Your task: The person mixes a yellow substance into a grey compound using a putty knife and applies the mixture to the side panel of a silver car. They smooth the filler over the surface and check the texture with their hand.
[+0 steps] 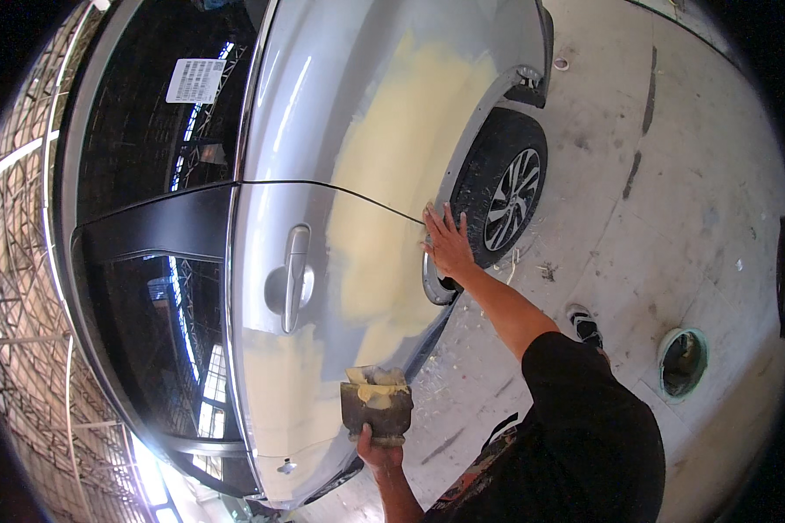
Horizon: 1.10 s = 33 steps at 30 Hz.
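Observation:
In the head view, my right hand [449,244] lies flat with fingers spread against the silver car body [310,105], at the wheel-arch edge where the door meets the rear panel. Nothing shows in it. A broad patch of pale yellow filler [366,253] covers the panel and door beside it. Lower in the picture, my left hand [379,449] grips a dark, squarish putty board [377,417] from below. Yellow paste [381,394] is smeared over its upper part. The board is in front of the car's side; whether it touches the body cannot be told.
A door handle [295,279] stands out from the door. The rear wheel [510,196] is beside my right hand. On the grey floor [637,253] are my shoe [584,324], scattered debris and a round, green-rimmed bucket [682,364]. Dark windows [153,322] run along the left.

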Tool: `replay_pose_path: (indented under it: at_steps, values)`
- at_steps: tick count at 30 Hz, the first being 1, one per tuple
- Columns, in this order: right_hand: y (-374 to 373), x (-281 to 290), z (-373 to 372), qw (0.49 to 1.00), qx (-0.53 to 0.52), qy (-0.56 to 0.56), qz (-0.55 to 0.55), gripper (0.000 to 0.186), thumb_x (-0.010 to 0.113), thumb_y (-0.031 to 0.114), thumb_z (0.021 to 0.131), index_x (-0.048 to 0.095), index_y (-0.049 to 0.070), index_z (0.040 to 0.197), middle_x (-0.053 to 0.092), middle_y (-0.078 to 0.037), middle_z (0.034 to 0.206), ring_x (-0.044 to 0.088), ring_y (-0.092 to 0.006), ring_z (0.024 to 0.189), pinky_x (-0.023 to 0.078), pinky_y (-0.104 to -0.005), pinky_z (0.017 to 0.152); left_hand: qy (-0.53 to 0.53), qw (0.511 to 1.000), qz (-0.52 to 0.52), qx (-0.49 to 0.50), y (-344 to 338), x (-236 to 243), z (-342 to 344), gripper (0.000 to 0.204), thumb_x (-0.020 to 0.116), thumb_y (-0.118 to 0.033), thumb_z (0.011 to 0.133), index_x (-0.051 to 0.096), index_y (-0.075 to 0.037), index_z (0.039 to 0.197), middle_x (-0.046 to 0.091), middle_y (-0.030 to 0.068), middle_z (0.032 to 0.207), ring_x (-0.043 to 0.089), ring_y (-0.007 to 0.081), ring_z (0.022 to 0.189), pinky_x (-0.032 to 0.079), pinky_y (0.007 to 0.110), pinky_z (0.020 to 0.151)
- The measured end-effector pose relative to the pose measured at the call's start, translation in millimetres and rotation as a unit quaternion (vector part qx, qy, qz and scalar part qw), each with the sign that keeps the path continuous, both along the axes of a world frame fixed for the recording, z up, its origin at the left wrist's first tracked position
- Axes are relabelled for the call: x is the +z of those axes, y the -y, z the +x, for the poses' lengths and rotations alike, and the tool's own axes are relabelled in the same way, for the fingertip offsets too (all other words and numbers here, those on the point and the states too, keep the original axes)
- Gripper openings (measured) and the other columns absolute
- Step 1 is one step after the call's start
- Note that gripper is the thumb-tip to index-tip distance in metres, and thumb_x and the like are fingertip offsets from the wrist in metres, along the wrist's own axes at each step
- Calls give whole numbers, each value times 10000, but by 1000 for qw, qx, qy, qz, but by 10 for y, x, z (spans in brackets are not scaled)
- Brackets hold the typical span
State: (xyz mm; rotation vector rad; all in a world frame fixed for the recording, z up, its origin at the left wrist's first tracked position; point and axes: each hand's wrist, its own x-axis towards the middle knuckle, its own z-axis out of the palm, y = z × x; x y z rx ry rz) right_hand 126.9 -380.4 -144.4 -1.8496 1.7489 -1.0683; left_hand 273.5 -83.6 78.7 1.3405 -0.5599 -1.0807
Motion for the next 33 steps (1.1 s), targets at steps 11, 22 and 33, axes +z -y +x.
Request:
replay_pose_path:
  at_steps: [11, 22, 33]
  values:
    - [33, -22, -154, 999, 24, -19, 25, 666, 492, 378, 876, 212, 116, 1420, 145, -29, 1495, 114, -302, 1375, 118, -594, 1060, -1, 1000, 1, 1, 59, 34, -178, 605, 505, -205, 815, 297, -51, 1363, 418, 163, 1324, 429, 345, 1201, 355, 498, 1004]
    - [117, 240, 65, 994, -46, 87, 48, 704, 518, 363, 862, 183, 114, 1429, 117, -55, 1502, 94, -350, 1373, 157, -634, 1023, -30, 999, 20, 9, 117, -13, -328, 592, 516, -184, 796, 333, -22, 1335, 458, 153, 1288, 458, 330, 1177, 370, 467, 992]
    - [144, 282, -82, 1000, -13, 23, -4, 627, 504, 347, 875, 240, 166, 1414, 146, -10, 1493, 121, -337, 1368, 150, -616, 1041, -6, 1000, 10, 11, 56, 41, -381, 607, 516, -199, 808, 302, -41, 1353, 423, 161, 1316, 435, 344, 1194, 365, 487, 997]
